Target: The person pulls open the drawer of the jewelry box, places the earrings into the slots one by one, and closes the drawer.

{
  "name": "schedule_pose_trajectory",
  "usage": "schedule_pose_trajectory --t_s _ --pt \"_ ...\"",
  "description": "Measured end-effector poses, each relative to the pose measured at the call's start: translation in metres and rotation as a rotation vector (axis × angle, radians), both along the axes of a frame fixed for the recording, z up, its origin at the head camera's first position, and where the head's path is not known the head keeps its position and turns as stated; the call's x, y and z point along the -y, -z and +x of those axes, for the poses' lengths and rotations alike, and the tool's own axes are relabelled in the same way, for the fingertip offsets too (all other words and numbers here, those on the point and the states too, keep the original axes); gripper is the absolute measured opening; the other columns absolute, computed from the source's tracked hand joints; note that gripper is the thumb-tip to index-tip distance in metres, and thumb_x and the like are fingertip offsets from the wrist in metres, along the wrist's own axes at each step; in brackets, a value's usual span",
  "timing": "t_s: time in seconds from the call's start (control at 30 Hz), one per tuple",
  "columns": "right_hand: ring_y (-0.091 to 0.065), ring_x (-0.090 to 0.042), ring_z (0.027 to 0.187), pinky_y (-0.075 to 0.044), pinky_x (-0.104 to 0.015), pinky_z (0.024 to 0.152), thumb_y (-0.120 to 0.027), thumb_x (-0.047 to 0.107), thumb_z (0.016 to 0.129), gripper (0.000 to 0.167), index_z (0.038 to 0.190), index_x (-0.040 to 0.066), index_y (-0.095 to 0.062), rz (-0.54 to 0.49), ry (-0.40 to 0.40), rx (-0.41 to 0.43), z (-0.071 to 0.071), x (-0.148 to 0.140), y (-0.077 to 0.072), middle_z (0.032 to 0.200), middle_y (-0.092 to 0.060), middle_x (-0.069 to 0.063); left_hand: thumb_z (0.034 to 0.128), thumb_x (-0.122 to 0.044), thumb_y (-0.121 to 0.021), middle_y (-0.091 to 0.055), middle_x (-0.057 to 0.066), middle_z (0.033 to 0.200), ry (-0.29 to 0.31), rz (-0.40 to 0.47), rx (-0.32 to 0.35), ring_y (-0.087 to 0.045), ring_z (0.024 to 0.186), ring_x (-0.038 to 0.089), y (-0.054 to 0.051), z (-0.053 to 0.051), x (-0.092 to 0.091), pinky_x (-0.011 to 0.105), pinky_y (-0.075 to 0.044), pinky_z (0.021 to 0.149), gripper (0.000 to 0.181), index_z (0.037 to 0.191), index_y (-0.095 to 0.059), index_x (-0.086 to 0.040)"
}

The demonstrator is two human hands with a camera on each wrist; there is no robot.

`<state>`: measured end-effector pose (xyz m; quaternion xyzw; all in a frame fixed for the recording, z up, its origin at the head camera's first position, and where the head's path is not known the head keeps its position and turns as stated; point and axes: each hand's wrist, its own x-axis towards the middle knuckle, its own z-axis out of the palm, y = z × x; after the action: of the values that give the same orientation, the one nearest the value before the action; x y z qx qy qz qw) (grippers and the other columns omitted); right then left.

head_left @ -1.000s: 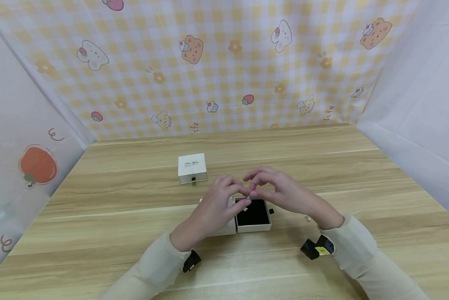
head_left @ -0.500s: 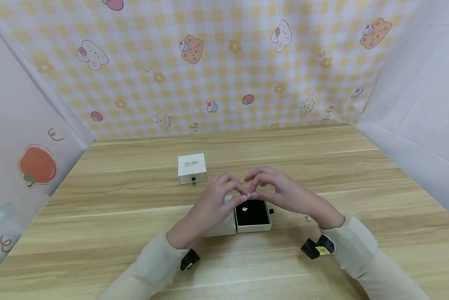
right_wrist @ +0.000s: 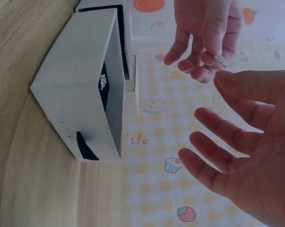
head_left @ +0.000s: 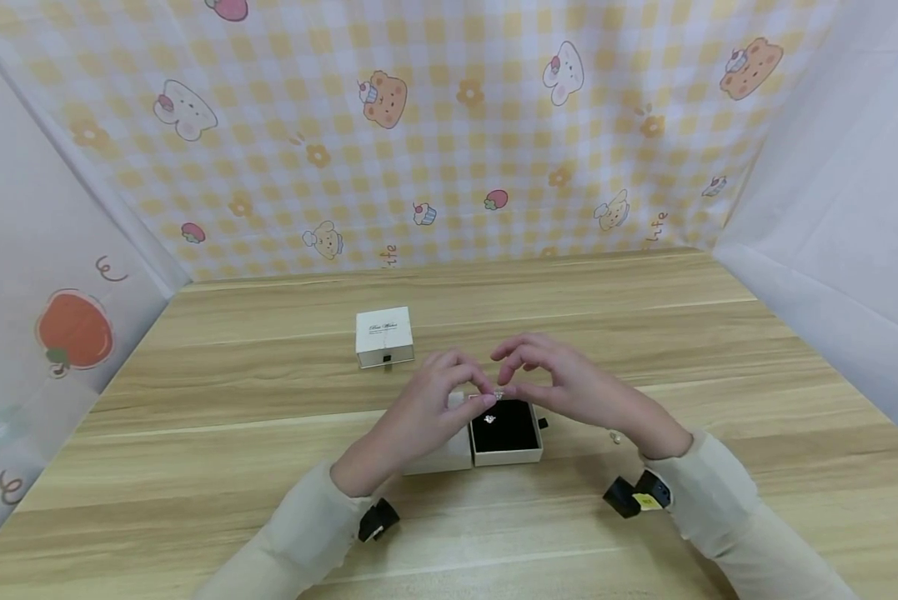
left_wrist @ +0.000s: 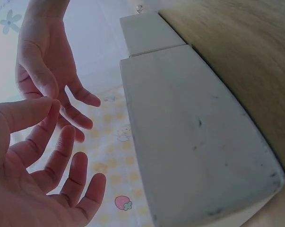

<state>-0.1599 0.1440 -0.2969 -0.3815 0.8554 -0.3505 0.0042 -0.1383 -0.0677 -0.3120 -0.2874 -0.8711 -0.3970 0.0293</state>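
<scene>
Silver piece (right_wrist: 220, 61): at left thumb and index tips
Left hand (head_left: 429, 407): pinches it
Right hand (head_left: 564, 385): fingertips just beside it; cannot tell whether gripping

We see a wide wooden table (head_left: 193, 375) with light and dark brown lines going from side to side. Behind it we see a cloth (head_left: 449, 50) with yellow and white checks. It has brown bears (head_left: 392, 104), pink strawberries (head_left: 499, 197), little cupcakes (head_left: 424, 214) and orange flowers (head_left: 470, 92) on it. On our left hangs a white sheet (head_left: 43, 217) with a big red fruit (head_left: 76, 325), its green leaf pointing down. On our right, the white cloth (head_left: 831, 208) is plain. Soft light makes the near part of the table look pale.
</scene>
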Motion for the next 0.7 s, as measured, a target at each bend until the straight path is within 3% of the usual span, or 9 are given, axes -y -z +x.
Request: schedule_pose_trajectory --t_s 0.17,0.47,0.7 --pt "-0.050 -0.031 0.116 -0.045 -0.048 0.088 -0.062 0.014 0.089 0.004 0.092 0.016 -0.064 0.005 -0.002 -0.001 0.0004 -0.0007 0.0000 0.122 -0.056 -0.009 0.0873 -0.022 -0.065 -0.058 -0.004 0.101 -0.021 -0.013 0.006 -0.045 0.104 0.019 -0.0009 0.0004 -0.0001 0.039 -0.040 0.088 0.005 0.084 -0.065 -0.018" --pt "-0.048 -0.028 0.119 -0.042 -0.048 0.094 -0.064 0.016 0.087 0.003 0.090 0.015 -0.064 0.034 0.006 -0.028 0.0030 0.0028 -0.0019 0.123 -0.055 -0.009 0.0866 -0.020 -0.065 -0.059 -0.003 0.099 -0.034 -0.022 -0.004 -0.046 0.103 0.019 -0.0032 0.0018 -0.0001 0.038 -0.040 0.085 0.005 0.083 -0.066 -0.016" --pt "-0.046 -0.028 0.120 -0.043 -0.049 0.095 -0.062 0.018 0.089 0.003 0.088 0.016 -0.064 0.090 0.022 -0.097 0.0036 0.0044 -0.0004 0.124 -0.055 -0.008 0.0864 -0.019 -0.065 -0.059 -0.003 0.099 -0.053 -0.022 0.014 -0.046 0.104 0.020 -0.0032 0.0020 -0.0008 0.040 -0.040 0.087 0.006 0.081 -0.066 -0.017"
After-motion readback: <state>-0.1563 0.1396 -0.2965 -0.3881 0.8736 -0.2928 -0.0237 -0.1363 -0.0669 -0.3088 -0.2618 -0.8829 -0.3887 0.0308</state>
